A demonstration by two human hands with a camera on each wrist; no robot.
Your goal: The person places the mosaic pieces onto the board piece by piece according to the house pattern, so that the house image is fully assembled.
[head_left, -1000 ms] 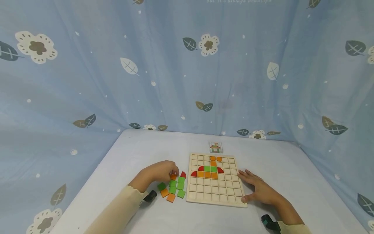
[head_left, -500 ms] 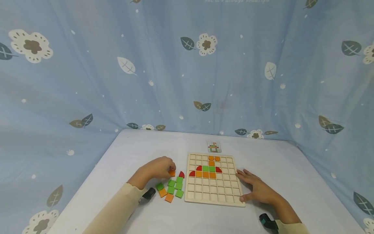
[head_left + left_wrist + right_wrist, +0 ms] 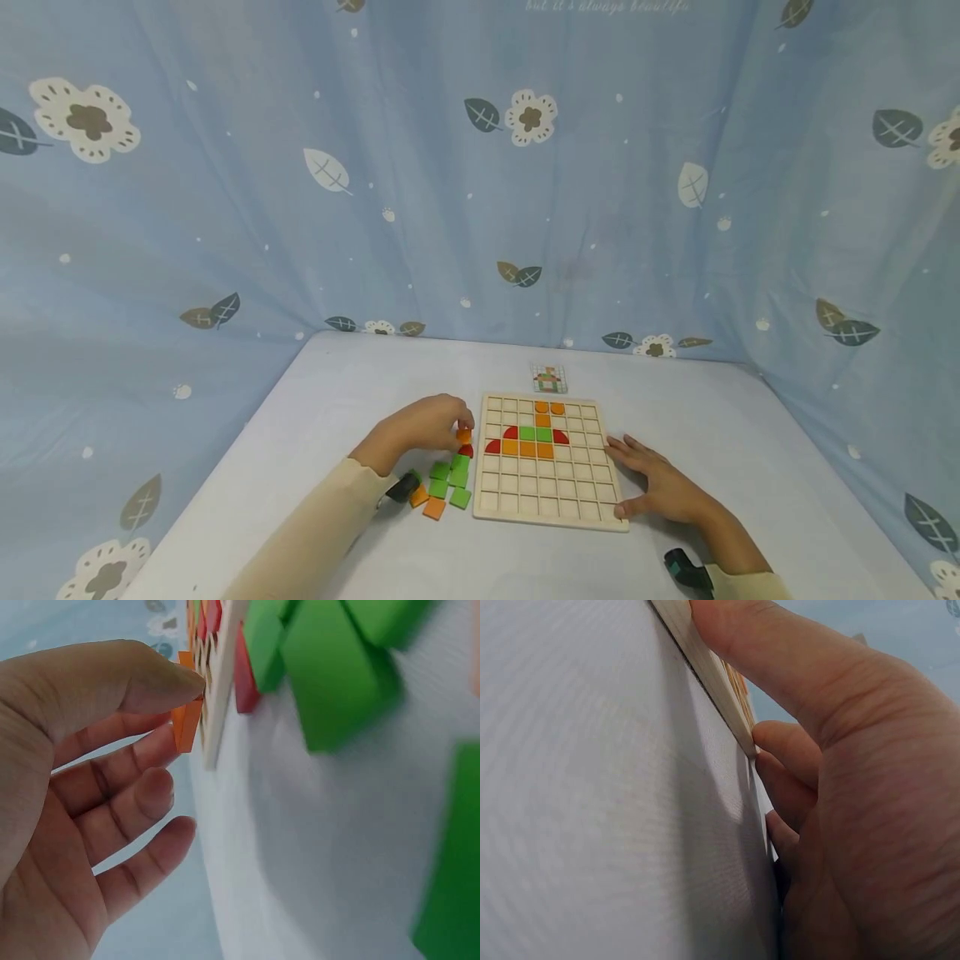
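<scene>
Between thumb and fingertips, my left hand (image 3: pixel 429 425) pinches an orange tile (image 3: pixel 187 729), raised beside the left edge of the wooden grid board (image 3: pixel 517 507). Several green square tiles (image 3: pixel 439 488) lie below that hand, with a red quarter-round tile (image 3: pixel 467 451) just under the fingers. My right hand (image 3: pixel 660 483) rests at the board's right edge. Its thumb lies on the near corner and its extended fingers touch the side. Set in the board are orange squares (image 3: pixel 528 449), orange rounds, green squares (image 3: pixel 536 434) and red quarter-rounds (image 3: pixel 492 446).
A small pattern card (image 3: pixel 550 379) lies behind the board on the white table (image 3: pixel 360 375). Loose orange tiles (image 3: pixel 434 508) lie left of the board, near the left wrist's camera (image 3: pixel 405 485). A blue patterned curtain (image 3: pixel 420 208) hangs behind the table.
My left hand has lifted the orange tile from the loose pile and moved right, towards the board. The right hand stays at the board's edge.
</scene>
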